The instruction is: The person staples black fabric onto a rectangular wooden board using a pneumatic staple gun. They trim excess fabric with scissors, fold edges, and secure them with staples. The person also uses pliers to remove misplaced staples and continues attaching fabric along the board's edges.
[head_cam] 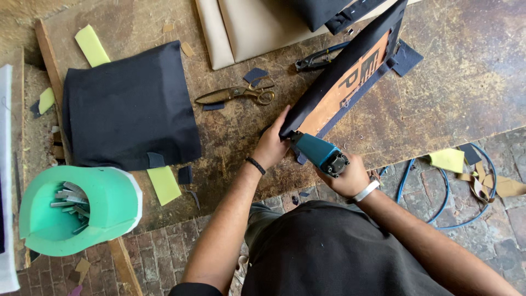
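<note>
Dark fabric: it covers the long upholstered panel (342, 74), which lies slanted on the worn wooden workbench (438, 82); its near end is at your hands and its far end points to the upper right.
Head view, panel look: the underside shows orange-brown board, and the navy cloth is folded over its edges; the near corner is where you work.
Left hand (271, 147): your fingers are bent and press the cloth edge down at the near end of the panel, just beside the tool nose.
Right hand (350, 178): it is clenched around the grip of the teal staple gun (319, 153), whose nose touches the panel's near corner.
Risk, fingers: in my judgement your left fingertips are very near to the nose, so a shot can hit them if the gun slips.
Risk, cloth: if your left hand relaxes, the fabric can loosen and be fixed with a wrinkle.
Risk, hose: the blue hose (408, 178) lies on the brick floor at your right, and it may pull the gun aside.
Risk, panel: it seems to rest on one edge, so a hard push may tip it.
Around, left: a dark fabric piece (129, 107) lies flat, and a green foam tub (112, 197) holds metal strips near the bench edge.
Around, middle: brass scissors (235, 93) lie well apart from your hands, and black pliers (318, 60) lie beside the panel.
</note>
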